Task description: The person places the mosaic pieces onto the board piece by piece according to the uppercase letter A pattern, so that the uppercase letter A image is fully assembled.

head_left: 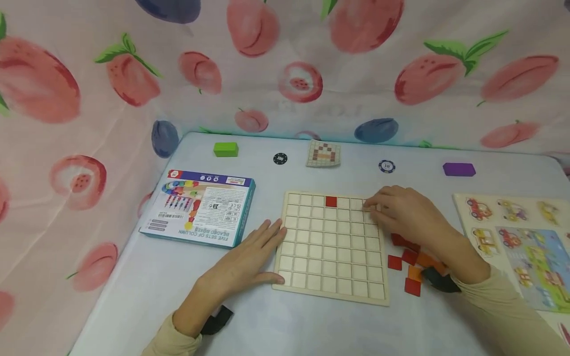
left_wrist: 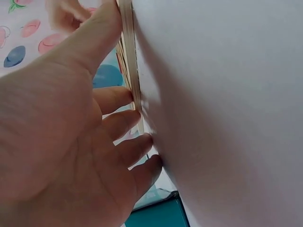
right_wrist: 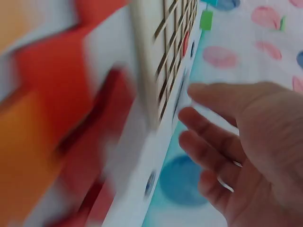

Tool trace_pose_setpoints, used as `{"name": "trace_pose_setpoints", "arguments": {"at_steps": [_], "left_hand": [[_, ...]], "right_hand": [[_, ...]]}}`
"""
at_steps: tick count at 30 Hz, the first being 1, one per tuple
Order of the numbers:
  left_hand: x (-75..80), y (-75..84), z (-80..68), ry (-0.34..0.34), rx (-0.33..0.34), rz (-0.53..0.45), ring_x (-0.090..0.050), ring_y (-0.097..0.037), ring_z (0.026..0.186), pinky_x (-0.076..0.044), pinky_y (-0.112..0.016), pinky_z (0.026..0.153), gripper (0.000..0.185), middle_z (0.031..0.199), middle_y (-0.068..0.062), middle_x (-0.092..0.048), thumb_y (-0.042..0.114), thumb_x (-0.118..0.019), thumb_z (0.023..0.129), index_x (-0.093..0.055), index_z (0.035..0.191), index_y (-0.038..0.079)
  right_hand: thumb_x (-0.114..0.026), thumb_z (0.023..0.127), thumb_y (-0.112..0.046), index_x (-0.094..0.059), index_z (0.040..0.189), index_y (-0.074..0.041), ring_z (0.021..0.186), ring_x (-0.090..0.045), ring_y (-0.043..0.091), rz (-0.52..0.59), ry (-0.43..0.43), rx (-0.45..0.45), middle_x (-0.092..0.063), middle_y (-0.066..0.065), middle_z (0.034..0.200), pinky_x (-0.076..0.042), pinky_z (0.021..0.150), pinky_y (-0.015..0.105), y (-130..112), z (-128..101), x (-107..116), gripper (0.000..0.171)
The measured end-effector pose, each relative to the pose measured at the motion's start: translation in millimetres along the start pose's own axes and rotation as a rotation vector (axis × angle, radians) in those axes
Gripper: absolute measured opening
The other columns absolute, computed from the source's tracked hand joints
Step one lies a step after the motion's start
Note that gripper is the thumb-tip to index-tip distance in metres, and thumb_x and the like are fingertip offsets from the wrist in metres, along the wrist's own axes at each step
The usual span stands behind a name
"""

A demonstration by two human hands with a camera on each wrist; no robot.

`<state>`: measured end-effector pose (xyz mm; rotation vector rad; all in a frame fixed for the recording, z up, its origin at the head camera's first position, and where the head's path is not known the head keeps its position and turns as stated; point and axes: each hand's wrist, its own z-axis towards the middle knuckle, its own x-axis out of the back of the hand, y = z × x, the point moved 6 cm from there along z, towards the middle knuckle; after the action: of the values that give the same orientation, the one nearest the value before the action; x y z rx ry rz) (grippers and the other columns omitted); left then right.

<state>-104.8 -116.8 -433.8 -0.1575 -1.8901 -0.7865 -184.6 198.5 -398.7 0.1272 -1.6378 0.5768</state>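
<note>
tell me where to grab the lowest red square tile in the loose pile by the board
Pinch the flat red square tile by two opposite edges, coming from above and the right. It lies flat on the white table at the pile's near end, apart from the wooden grid board, so its near and right edges look free. The right hand is closest.

Red and orange tiles blurred; vehicle puzzle cut off at right edge.

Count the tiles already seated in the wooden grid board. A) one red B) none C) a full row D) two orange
A: the head view shows a single red tile in the top row of the grid board; every other cell is bare wood.
</note>
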Motion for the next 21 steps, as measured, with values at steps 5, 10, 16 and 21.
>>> {"name": "trace_pose_setpoints", "arguments": {"at_steps": [5, 10, 16, 21], "left_hand": [[1.4, 1.6, -1.0, 0.013, -0.012, 0.001, -0.014, -0.037, 0.168, -0.023, -0.054, 0.137, 0.1, 0.181, -0.012, -0.015, 0.05, -0.077, 0.093, -0.028, 0.169, 0.006], [2.6, 1.0, -1.3, 0.021, -0.021, -0.005, -0.015, -0.038, 0.168, -0.023, -0.054, 0.136, 0.1, 0.181, -0.012, -0.016, 0.051, -0.077, 0.093, -0.028, 0.169, 0.007], [1.4, 0.6, -1.2, 0.02, -0.024, -0.012, -0.015, -0.038, 0.168, -0.024, -0.054, 0.136, 0.1, 0.181, -0.012, -0.016, 0.051, -0.076, 0.093, -0.028, 0.169, 0.007], [1.1, 1.0, -0.9, 0.017, -0.018, -0.021, -0.014, -0.037, 0.168, -0.023, -0.054, 0.137, 0.1, 0.181, -0.011, -0.015, 0.051, -0.076, 0.093, -0.028, 0.169, 0.007]], "right_hand": [[-0.087, 0.089, -0.032, -0.081, 0.114, -0.027, 0.09, -0.063, 0.014, -0.005, -0.107, -0.034, -0.075, -0.003, 0.107, -0.061, 0.079, 0.034, 23.1, -36.4, -1.8, 0.026], [-0.093, 0.083, -0.032, -0.079, 0.109, -0.027, 0.084, -0.054, 0.008, -0.02, -0.147, -0.014, -0.066, -0.011, 0.094, -0.054, 0.07, 0.025, 30.4, -49.4, -9.9, 0.03], [-0.093, 0.082, -0.029, -0.078, 0.102, -0.026, 0.08, -0.053, 0.006, -0.04, -0.095, -0.001, -0.065, -0.013, 0.089, -0.053, 0.071, 0.027, 31.0, -48.4, -11.0, 0.025], [-0.09, 0.085, -0.032, -0.078, 0.1, -0.024, 0.079, -0.053, 0.009, -0.059, 0.016, 0.041, -0.069, -0.01, 0.089, -0.052, 0.079, 0.038, 21.9, -37.2, -5.5, 0.021]]}}
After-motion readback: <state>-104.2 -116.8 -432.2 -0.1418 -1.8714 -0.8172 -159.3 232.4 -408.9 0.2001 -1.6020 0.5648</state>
